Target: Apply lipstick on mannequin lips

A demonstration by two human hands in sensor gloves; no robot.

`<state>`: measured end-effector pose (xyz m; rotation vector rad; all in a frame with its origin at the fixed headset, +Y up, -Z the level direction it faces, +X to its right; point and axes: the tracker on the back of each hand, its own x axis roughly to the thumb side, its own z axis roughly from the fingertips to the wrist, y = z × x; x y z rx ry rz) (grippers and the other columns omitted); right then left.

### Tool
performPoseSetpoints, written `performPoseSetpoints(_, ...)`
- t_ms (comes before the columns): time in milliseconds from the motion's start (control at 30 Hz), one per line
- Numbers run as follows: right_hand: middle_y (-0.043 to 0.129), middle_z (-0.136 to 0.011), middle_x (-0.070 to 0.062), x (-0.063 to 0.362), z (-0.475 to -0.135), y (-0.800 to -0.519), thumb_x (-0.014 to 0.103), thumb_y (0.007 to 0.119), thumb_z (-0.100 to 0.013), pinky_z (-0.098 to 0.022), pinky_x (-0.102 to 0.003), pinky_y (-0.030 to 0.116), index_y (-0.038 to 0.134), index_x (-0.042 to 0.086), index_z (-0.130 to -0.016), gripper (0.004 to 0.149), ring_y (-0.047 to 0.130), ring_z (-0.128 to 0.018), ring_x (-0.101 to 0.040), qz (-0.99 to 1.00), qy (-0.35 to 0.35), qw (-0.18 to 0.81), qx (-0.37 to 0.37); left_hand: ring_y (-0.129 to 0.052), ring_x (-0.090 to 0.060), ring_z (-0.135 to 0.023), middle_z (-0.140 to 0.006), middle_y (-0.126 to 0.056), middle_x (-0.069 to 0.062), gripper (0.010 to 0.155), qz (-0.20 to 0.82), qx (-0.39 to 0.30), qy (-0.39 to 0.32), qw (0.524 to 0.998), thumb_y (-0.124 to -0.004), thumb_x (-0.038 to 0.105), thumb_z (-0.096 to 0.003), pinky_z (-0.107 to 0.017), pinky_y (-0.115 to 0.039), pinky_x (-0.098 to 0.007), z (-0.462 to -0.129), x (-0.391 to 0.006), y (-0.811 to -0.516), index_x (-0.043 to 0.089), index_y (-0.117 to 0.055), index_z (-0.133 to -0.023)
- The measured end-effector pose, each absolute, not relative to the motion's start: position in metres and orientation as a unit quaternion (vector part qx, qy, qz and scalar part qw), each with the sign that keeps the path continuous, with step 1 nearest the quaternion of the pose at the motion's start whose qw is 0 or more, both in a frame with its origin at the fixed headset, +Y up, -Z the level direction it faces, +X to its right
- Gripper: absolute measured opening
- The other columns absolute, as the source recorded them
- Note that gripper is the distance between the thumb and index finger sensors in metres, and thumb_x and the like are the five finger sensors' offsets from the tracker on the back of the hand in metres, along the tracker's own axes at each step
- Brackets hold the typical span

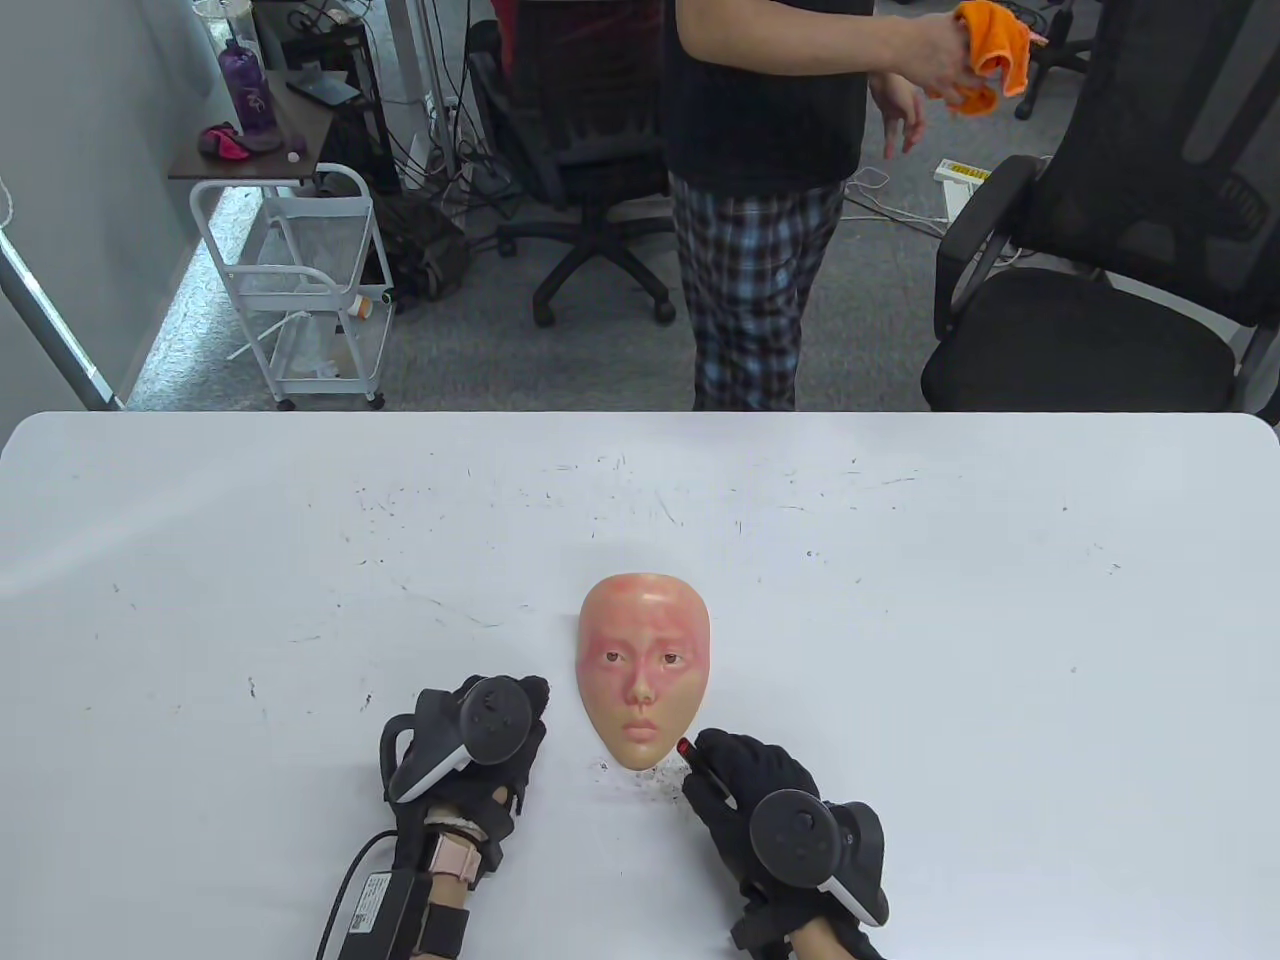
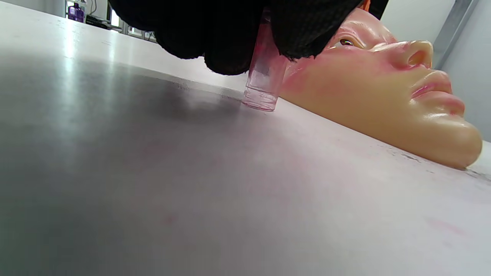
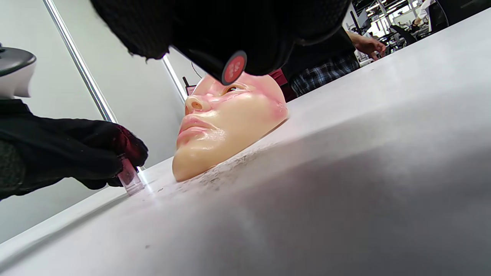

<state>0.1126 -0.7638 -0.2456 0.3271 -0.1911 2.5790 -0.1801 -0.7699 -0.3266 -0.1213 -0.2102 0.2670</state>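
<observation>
A flesh-coloured mannequin face [image 1: 645, 660] lies face up on the white table [image 1: 900, 600], chin toward me; its pink lips [image 1: 640, 728] show in the left wrist view [image 2: 433, 92] and the right wrist view [image 3: 191, 128]. My right hand [image 1: 735, 785] grips a black lipstick [image 1: 690, 752], its red tip just right of the chin and apart from the lips. The tube's round red end [image 3: 234, 67] shows below my fingers. My left hand [image 1: 500, 730] rests left of the face and holds a clear cap [image 2: 264, 82] upright on the table; the cap also shows in the right wrist view [image 3: 130, 178].
Dark smudges [image 1: 640, 778] mark the table below the chin. Beyond the far edge a person [image 1: 760, 150] stands holding an orange cloth [image 1: 992, 50]. A black office chair [image 1: 1100, 300] is at the back right and a white cart [image 1: 310, 290] at the back left.
</observation>
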Motion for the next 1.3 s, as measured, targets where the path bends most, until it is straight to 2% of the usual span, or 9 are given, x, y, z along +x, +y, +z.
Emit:
performPoseSetpoints(200,0.09,-0.081,-0.009,0.112,-0.245,-0.764,0.043,0.085,-0.041,-0.055,-0.05,0.073,0.078,0.019,-0.087,0.053,0.092,-0.066,-0.029,0.951,-0.078,0.272,0.122,-0.06,-0.039,-0.096,-0.101,-0.072,-0.013,0.066,0.176,-0.008,-0.116,0.977,-0.077,0.044,-0.0506,-0.072,-0.053,-0.055,-0.318,-0.184,-0.747,0.022,-0.06,-0.111)
performPoseSetpoints(300,0.09,-0.081,-0.008,0.111,-0.244,-0.762,0.043,0.085,-0.041,-0.054,-0.05,0.073,0.078,0.019,-0.087,0.053,0.092,-0.065,-0.028,0.945,-0.083,0.292,0.125,-0.06,-0.039,-0.096,-0.101,-0.072,-0.014,0.069,0.303,0.032,-0.168,0.937,-0.078,0.05,-0.05,-0.071,-0.053,-0.056,-0.306,-0.169,-0.72,0.022,-0.06,-0.111)
performPoseSetpoints(400,0.091,-0.079,-0.009,0.108,-0.24,-0.756,0.044,0.085,-0.041,-0.053,-0.05,0.074,0.079,0.018,-0.087,0.053,0.093,-0.064,-0.028,0.925,-0.095,0.343,0.133,-0.062,-0.039,-0.095,-0.1,-0.073,-0.013,0.072,0.385,0.014,-0.234,0.893,-0.078,0.055,-0.049,-0.071,-0.055,-0.056,-0.291,-0.138,-0.707,0.022,-0.061,-0.11)
performPoseSetpoints(533,0.093,-0.077,-0.009,0.1,-0.232,-0.748,0.044,0.086,-0.04,-0.052,-0.05,0.075,0.08,0.017,-0.085,0.053,0.094,-0.062,-0.028,0.912,-0.112,0.37,0.14,-0.064,-0.035,-0.094,-0.099,-0.074,-0.009,0.071,0.406,-0.027,-0.29,0.866,-0.075,0.058,-0.0508,-0.07,-0.058,-0.052,-0.282,-0.098,-0.716,0.022,-0.058,-0.11)
performPoseSetpoints(600,0.094,-0.074,-0.009,0.099,-0.229,-0.746,0.044,0.086,-0.04,-0.05,-0.049,0.077,0.08,0.014,-0.084,0.054,0.096,-0.059,-0.027,0.918,-0.124,0.353,0.13,-0.067,-0.034,-0.09,-0.094,-0.076,-0.008,0.056,0.425,-0.023,-0.282,0.86,-0.073,0.05,-0.0543,-0.068,-0.059,-0.052,-0.28,-0.091,-0.72,0.023,-0.064,-0.103)
performPoseSetpoints(700,0.096,-0.07,-0.008,0.099,-0.227,-0.744,0.045,0.086,-0.039,-0.047,-0.048,0.078,0.083,0.015,-0.081,0.052,0.097,-0.055,-0.026,0.919,-0.13,0.352,0.124,-0.071,-0.031,-0.087,-0.09,-0.079,-0.005,0.05,0.418,-0.002,-0.281,0.864,-0.072,0.047,-0.0564,-0.065,-0.064,-0.049,-0.28,-0.093,-0.721,0.024,-0.065,-0.1)
performPoseSetpoints(833,0.096,-0.07,-0.009,0.097,-0.227,-0.747,0.044,0.086,-0.039,-0.046,-0.048,0.078,0.083,0.013,-0.082,0.053,0.097,-0.055,-0.026,0.908,-0.139,0.377,0.115,-0.069,-0.03,-0.09,-0.094,-0.075,-0.003,0.057,0.427,-0.01,-0.273,0.862,-0.07,0.056,-0.0556,-0.066,-0.063,-0.049,-0.282,-0.096,-0.726,0.026,-0.059,-0.103)
performPoseSetpoints(967,0.097,-0.07,-0.008,0.098,-0.225,-0.746,0.044,0.086,-0.039,-0.046,-0.047,0.079,0.083,0.014,-0.082,0.053,0.098,-0.054,-0.025,0.91,-0.155,0.37,0.108,-0.069,-0.031,-0.089,-0.092,-0.076,-0.004,0.056,0.462,-0.025,-0.26,0.848,-0.072,0.057,-0.0553,-0.066,-0.063,-0.049,-0.282,-0.095,-0.731,0.026,-0.061,-0.101)
performPoseSetpoints(1300,0.093,-0.074,-0.007,0.097,-0.22,-0.746,0.045,0.085,-0.04,-0.049,-0.048,0.077,0.079,0.016,-0.085,0.054,0.096,-0.059,-0.025,0.909,-0.188,0.355,0.108,-0.078,-0.028,-0.084,-0.086,-0.082,-0.001,0.05,0.445,0.018,-0.273,0.853,-0.071,0.054,-0.0564,-0.062,-0.07,-0.046,-0.277,-0.094,-0.719,0.024,-0.066,-0.096)
